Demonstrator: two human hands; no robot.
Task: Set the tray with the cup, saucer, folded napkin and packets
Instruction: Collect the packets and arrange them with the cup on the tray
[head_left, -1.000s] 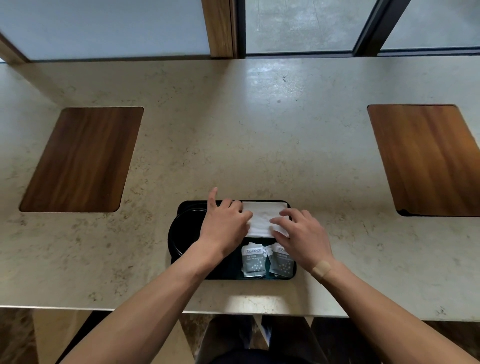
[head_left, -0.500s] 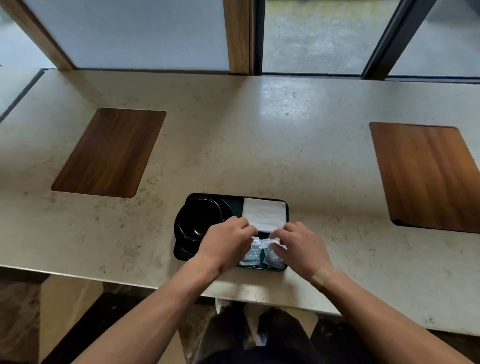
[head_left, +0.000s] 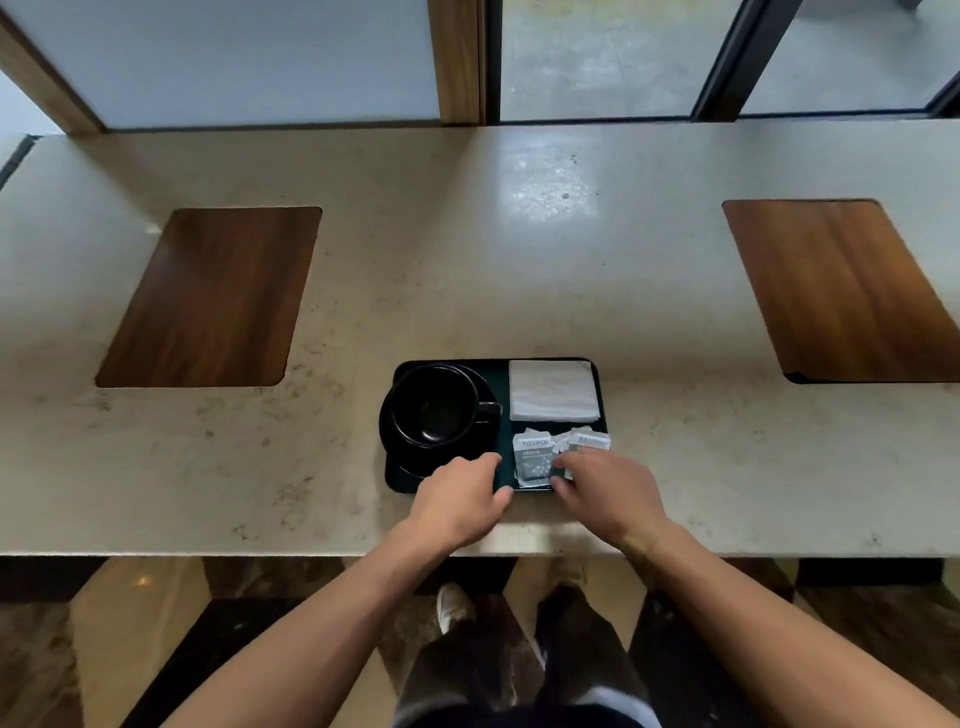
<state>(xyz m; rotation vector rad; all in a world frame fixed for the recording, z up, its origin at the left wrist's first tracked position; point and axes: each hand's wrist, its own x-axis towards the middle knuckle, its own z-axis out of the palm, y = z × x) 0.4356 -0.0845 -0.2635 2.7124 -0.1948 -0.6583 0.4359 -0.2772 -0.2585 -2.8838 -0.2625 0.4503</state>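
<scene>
A dark rectangular tray (head_left: 503, 376) lies near the counter's front edge. On its left half a black cup (head_left: 435, 405) stands on a black saucer (head_left: 389, 439), handle to the right. A folded white napkin (head_left: 553, 389) fills the tray's far right corner. Two grey-white packets lie in the near right corner: the left packet (head_left: 532, 460) fully in view, the right packet (head_left: 589, 441) partly under my fingers. My left hand (head_left: 460, 501) rests at the tray's front edge, fingers loosely curled, holding nothing. My right hand (head_left: 608, 491) has its fingertips on the right packet.
The tray sits on a pale stone counter (head_left: 467, 270) that runs along a window. Two inset wooden panels lie in it, one at the left (head_left: 213, 296) and one at the right (head_left: 841, 291). The counter's front edge is just below my hands; my legs and the floor show beneath.
Both hands drew back from the napkin toward the tray's near edge, moved over the packets, and now lie at the front of the tray. The napkin and cup are uncovered.
</scene>
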